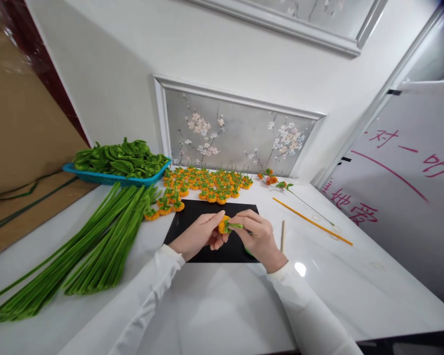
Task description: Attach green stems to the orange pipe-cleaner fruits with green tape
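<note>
Above a black mat point(196, 254), my left hand point(202, 231) pinches a small orange pipe-cleaner flower point(222, 225) between thumb and fingers. The flower lies tilted, its green stem pointing right. My right hand point(257, 234) has its fingertips closed on that green stem. Just beyond the mat stand many similar orange flowers point(207, 182) with green tops, packed in rows. A smaller group of them point(165, 209) sits left of the mat. Part of a green thing point(248, 251) shows under my right hand; its kind is hidden.
Long green pipe cleaners point(96, 251) lie in bundles at the left. Behind them a blue tray point(114, 178) holds looped green leaves point(122, 158). To the right are an orange pipe cleaner point(313, 221), a thin stick point(283, 236) and a finished flower stem point(281, 184).
</note>
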### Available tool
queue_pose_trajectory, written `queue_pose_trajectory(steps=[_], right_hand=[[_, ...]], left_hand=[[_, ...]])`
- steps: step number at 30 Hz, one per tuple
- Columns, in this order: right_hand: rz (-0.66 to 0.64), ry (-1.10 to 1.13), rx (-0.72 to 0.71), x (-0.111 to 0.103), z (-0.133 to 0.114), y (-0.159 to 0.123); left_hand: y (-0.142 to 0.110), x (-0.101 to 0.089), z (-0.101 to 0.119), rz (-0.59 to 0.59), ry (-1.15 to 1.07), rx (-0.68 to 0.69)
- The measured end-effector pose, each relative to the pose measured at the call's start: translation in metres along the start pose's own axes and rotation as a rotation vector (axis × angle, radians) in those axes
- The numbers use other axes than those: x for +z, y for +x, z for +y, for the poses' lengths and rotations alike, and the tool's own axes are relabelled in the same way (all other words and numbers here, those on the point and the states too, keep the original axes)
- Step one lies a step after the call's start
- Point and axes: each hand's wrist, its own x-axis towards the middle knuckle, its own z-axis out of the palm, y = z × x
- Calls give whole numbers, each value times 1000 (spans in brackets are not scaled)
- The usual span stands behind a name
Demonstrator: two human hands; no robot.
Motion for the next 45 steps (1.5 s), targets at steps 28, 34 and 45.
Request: queue_pose_trajectory(steps=[28, 34, 45], right_hand=[[15, 249, 340, 7, 3, 1], [36, 200, 375, 10, 2, -1], [-8, 265, 348, 12, 8, -1]], left_hand=[[-2, 2, 2, 39, -6, 67], [-3, 2, 0, 124, 269, 301], [-2, -1, 1, 65, 212, 222]])
